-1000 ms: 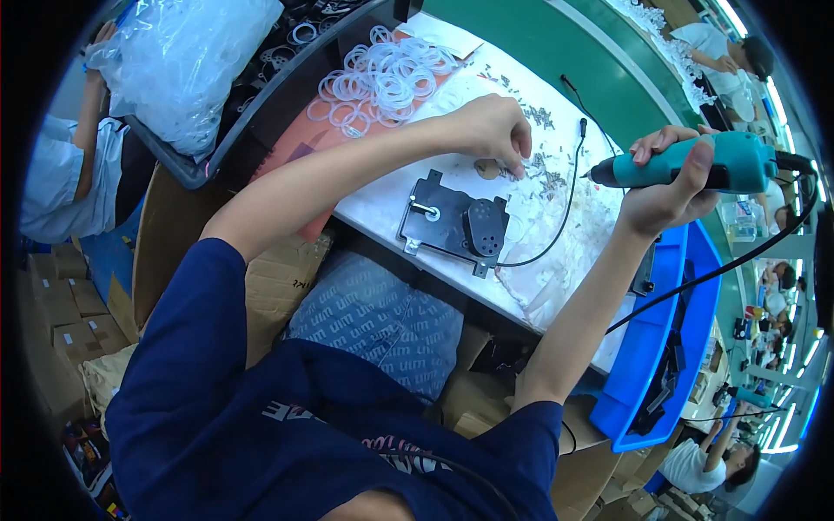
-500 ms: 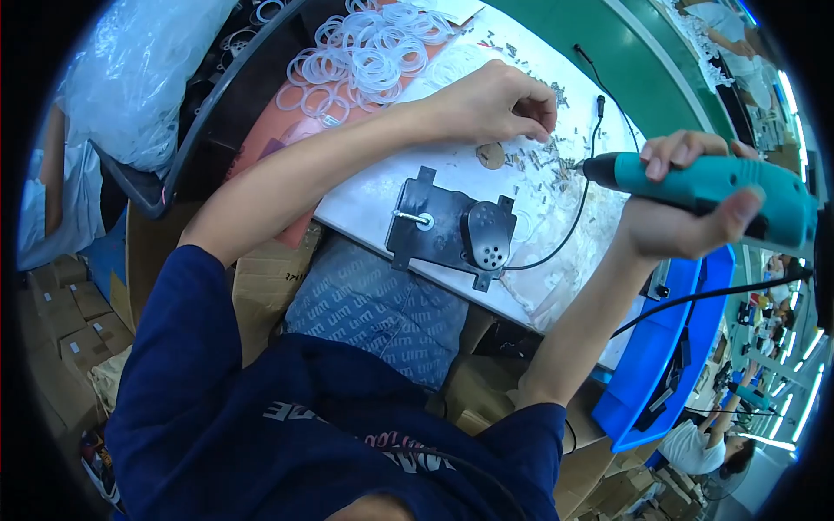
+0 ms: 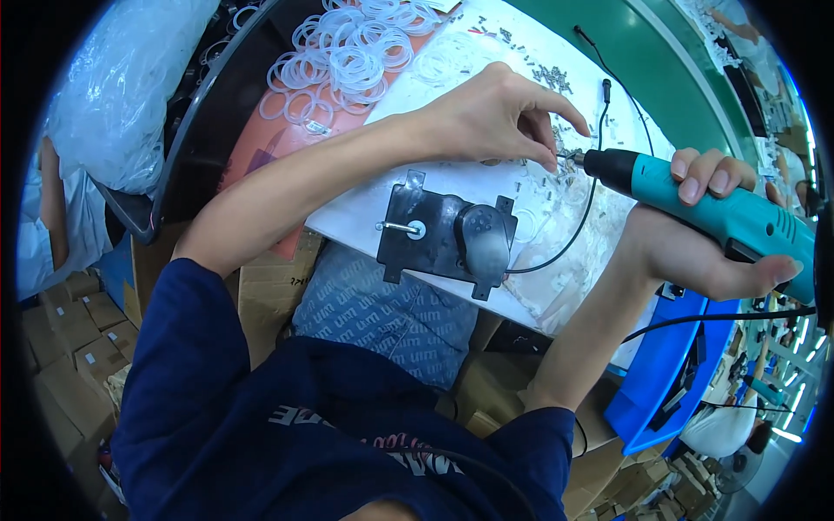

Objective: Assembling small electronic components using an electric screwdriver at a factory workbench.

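Note:
My right hand grips a teal electric screwdriver with a black nose, held level and pointing left. Its thin bit ends right by the fingertips of my left hand. There, thumb and curled fingers close together while the index finger reaches out over them; whatever small thing they pinch is hidden. Below my left hand lies a black plastic housing with corner tabs, a metal lever and a round raised part. A black cable runs from the housing. Loose screws are scattered beyond my left hand.
Clear rings are heaped on an orange-red sheet at far left. A blue bin stands at right, cardboard boxes at lower left. A bagged clear plastic bundle is at upper left. A person works in the right background.
My left hand has shifted right to the screwdriver's bit, its index finger stretching out. The screwdriver's tip has come up slightly to meet it. The view has moved a little.

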### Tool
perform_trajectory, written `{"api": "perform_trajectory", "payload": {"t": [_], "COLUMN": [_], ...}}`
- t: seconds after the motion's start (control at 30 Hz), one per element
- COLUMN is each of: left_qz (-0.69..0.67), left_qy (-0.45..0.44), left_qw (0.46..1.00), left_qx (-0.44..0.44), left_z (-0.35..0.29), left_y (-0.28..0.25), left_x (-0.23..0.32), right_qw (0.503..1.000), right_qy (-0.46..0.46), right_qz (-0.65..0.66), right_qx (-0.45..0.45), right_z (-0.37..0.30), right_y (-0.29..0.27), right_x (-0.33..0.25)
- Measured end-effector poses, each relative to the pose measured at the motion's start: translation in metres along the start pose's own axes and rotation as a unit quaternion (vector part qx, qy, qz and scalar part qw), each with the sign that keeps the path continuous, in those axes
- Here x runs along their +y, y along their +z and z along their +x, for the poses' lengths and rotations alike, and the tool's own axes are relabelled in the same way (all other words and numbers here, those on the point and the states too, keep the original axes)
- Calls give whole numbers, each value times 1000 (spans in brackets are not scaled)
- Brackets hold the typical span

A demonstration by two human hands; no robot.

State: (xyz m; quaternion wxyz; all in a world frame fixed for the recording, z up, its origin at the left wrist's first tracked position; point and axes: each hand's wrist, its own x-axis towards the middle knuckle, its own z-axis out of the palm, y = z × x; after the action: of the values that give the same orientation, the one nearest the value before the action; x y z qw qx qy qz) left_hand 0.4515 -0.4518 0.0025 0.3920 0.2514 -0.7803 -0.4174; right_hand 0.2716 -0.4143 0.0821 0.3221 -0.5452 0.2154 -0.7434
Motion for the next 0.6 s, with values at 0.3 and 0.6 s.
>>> {"api": "perform_trajectory", "payload": {"t": [0.3, 0.6], "left_qz": [33, 24], "left_qy": [31, 48], "left_qw": [999, 998], "left_qx": [-1, 23], "left_z": [-3, -4], "left_y": [5, 8], "left_x": [-4, -5], "right_qw": [999, 999], "right_qy": [42, 32], "right_qz": [-19, -22], "right_qx": [6, -9], "right_z": [-6, -5], "right_y": [0, -2], "right_x": [11, 7]}}
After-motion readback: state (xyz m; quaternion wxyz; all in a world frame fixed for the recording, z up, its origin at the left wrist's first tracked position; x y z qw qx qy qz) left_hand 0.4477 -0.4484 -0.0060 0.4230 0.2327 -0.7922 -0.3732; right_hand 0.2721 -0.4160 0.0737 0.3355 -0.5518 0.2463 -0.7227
